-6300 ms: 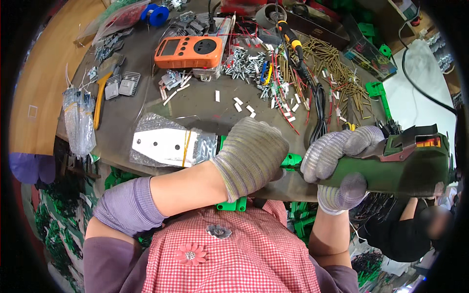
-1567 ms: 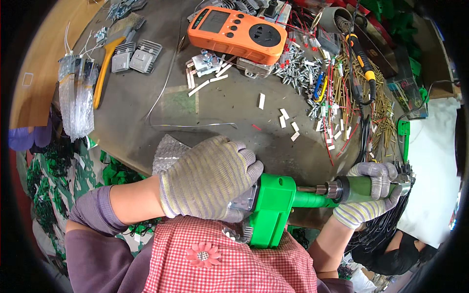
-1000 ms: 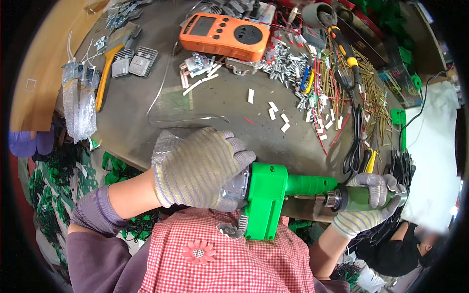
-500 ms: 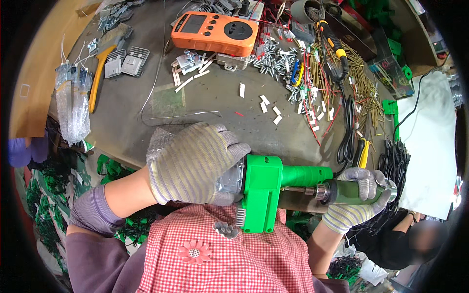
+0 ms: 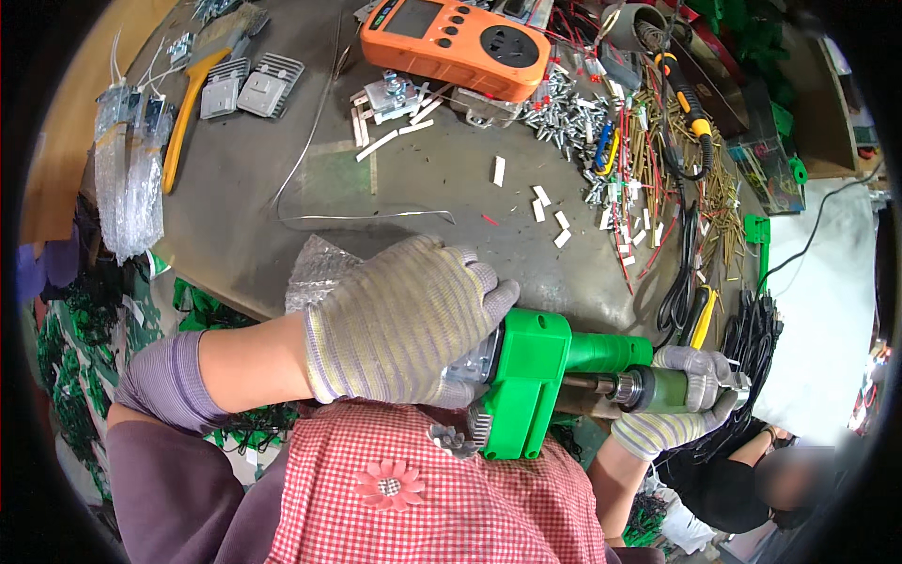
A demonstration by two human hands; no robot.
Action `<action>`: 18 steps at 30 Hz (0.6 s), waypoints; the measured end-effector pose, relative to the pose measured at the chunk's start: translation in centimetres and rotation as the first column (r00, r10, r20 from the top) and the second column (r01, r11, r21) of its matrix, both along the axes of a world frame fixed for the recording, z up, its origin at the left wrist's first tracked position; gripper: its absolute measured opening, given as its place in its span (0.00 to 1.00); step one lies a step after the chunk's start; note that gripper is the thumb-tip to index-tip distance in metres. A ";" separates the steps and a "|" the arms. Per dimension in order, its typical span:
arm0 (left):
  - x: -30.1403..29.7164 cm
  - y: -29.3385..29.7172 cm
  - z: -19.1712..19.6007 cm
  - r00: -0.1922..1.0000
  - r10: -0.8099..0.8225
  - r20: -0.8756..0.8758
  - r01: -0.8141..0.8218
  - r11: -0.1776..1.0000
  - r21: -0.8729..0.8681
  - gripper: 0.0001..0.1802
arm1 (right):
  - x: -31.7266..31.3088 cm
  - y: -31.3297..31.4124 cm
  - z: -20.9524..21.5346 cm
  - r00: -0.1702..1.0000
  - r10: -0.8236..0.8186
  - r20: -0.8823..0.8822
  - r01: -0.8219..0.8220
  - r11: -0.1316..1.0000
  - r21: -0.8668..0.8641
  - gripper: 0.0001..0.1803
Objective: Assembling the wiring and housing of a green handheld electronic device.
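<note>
My left hand (image 5: 404,324), in a striped knit glove, is closed around the left end of a green plastic tool housing (image 5: 528,385). Clear wrap shows beneath its fingers, and bubble wrap (image 5: 315,268) sticks out behind the hand. A round green handle (image 5: 611,352) extends from the housing to the right. My right hand (image 5: 693,381), gloved alike, wraps around a dark green power screwdriver (image 5: 658,388) held nearly level. Its bit points left at the housing's side, just below the handle; whether a screw sits at the tip I cannot tell.
An orange meter (image 5: 456,45) lies at the back of the grey worktable (image 5: 404,179). Loose screws (image 5: 564,113), wires and white pieces are scattered to the right, near a soldering iron (image 5: 684,99). A yellow-handled brush (image 5: 193,113) lies left. Another person (image 5: 733,479) is at lower right.
Relative to the view, the tabletop items have shifted right and slightly up. My hands, the housing and the screwdriver keep nearly the same arrangement; the screwdriver's bit stays at the housing.
</note>
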State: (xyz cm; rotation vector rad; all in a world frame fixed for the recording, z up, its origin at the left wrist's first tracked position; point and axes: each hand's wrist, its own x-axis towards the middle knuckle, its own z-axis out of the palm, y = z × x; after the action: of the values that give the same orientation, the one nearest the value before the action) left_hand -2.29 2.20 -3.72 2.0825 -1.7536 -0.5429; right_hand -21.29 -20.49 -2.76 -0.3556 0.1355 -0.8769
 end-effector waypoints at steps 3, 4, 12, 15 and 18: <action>0.0 0.1 -0.3 0.999 -0.014 0.030 0.016 0.998 -0.068 0.50 | 0.3 -0.3 -0.1 0.998 0.052 0.042 -0.053 0.999 0.014 0.10; 0.1 0.0 -0.4 1.000 -0.017 0.006 0.017 0.998 -0.067 0.50 | 0.3 -0.3 -0.3 0.990 0.092 0.104 -0.095 0.995 0.030 0.11; 0.0 0.1 -0.6 0.999 -0.022 0.041 0.027 0.993 -0.112 0.50 | 0.2 -0.1 -0.3 0.997 0.009 0.077 -0.014 0.998 0.057 0.11; 0.0 0.1 -0.5 0.999 -0.043 0.025 0.044 0.999 -0.028 0.50 | 0.3 0.0 -0.2 0.991 0.050 0.124 -0.058 0.997 0.057 0.11; 0.0 0.2 -0.8 0.999 -0.018 0.038 0.022 0.992 -0.121 0.50 | 0.4 0.4 0.0 0.993 0.006 0.114 -0.014 0.997 0.072 0.11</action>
State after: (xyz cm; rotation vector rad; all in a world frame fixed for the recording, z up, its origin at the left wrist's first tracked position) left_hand -2.28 2.39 -4.50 2.0056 -1.7835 -0.3958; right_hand -20.85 -20.13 -2.72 -0.2375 0.0596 -0.8776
